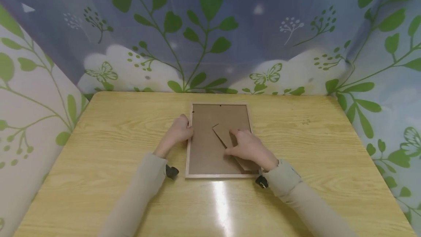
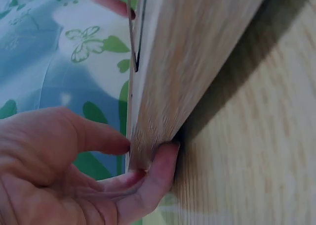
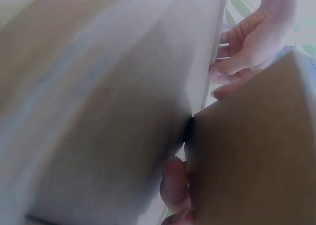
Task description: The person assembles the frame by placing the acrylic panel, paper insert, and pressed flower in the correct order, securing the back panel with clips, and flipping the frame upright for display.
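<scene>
A picture frame (image 1: 221, 176) with a thin light-wood rim lies face down on the table, its brown backing board (image 1: 202, 138) upward. My left hand (image 1: 179, 131) grips the frame's left side; in the left wrist view the thumb and fingers of that hand (image 2: 74, 165) pinch the wooden rim (image 2: 173, 67). With thumb and fingers on opposite edges, my right hand (image 1: 250, 145) holds the brown easel stand (image 1: 222, 132) on the backing. This stand (image 3: 252, 151) looks partly raised from the board in the right wrist view. Part of it is hidden beneath the right hand.
The pale wood-grain table (image 1: 131, 120) extends around the frame on all sides. Behind it and at both sides hangs a leaf-and-butterfly printed cloth (image 1: 210, 46). Black wrist-worn pieces (image 1: 171, 172) show at both cuffs.
</scene>
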